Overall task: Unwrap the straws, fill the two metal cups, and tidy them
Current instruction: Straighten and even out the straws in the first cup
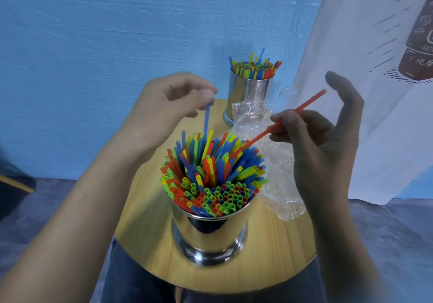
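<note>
A: Hands?
B: We find the left hand (168, 99) pinching a blue straw (207, 120) by its top end, upright, its foot among the packed straws (218, 195) in the near cup (210, 232); the right hand (316, 134) pinches a tilted red straw (302, 108) entering that same bundle.
A: Remainder?
B: We note the far cup (248, 94) filled, standing at the table's (145, 244) far edge; clear wrapping (278, 174) lies crumpled right of the near cup.

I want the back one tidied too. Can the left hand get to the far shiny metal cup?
Probably yes. The left hand is close beside the far shiny metal cup with nothing between them, though its fingers pinch a thin blue plastic straw.
</note>
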Action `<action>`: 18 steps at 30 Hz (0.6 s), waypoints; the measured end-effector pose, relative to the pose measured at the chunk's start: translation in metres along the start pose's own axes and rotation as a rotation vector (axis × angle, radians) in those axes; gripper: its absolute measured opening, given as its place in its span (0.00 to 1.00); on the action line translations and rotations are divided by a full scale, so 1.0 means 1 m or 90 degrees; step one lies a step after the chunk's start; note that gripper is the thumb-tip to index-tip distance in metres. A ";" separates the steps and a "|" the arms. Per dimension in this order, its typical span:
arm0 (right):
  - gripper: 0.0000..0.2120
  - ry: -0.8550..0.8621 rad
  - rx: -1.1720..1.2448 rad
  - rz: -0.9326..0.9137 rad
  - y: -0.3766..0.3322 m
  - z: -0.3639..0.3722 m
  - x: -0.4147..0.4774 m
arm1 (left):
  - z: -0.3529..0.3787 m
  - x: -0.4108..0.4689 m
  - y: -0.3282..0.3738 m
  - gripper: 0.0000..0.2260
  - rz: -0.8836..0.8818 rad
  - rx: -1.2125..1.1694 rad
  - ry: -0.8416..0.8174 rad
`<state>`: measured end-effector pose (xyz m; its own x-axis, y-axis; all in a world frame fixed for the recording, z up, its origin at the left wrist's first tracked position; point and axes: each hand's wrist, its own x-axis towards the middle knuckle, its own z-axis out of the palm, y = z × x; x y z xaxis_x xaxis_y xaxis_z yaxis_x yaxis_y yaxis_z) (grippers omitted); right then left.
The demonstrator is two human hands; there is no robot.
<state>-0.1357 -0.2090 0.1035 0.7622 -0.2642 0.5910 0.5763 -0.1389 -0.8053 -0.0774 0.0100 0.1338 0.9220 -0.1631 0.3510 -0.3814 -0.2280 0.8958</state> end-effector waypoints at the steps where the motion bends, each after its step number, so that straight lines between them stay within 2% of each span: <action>1: 0.20 -0.012 -0.008 0.008 0.001 0.001 -0.001 | 0.000 0.001 0.000 0.05 0.021 -0.036 0.039; 5: 0.08 -0.102 -0.103 0.029 0.010 0.000 -0.003 | -0.005 0.002 0.002 0.06 0.063 -0.189 0.190; 10: 0.09 -0.256 -0.182 0.056 0.008 0.001 -0.004 | -0.019 0.003 0.000 0.01 0.069 -0.339 0.350; 14: 0.08 -0.288 -0.138 0.092 0.010 0.000 0.000 | -0.021 0.001 -0.006 0.02 0.027 -0.448 0.358; 17: 0.04 -0.277 -0.095 0.117 0.012 0.001 0.001 | -0.012 -0.002 -0.008 0.04 -0.023 -0.459 0.317; 18: 0.06 -0.255 -0.079 0.121 0.013 0.002 0.001 | -0.009 -0.004 -0.009 0.04 -0.040 -0.445 0.297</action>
<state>-0.1264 -0.2091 0.0935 0.9188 0.0908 0.3842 0.3946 -0.2432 -0.8861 -0.0766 0.0208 0.1268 0.9314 0.2784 0.2347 -0.3420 0.4480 0.8260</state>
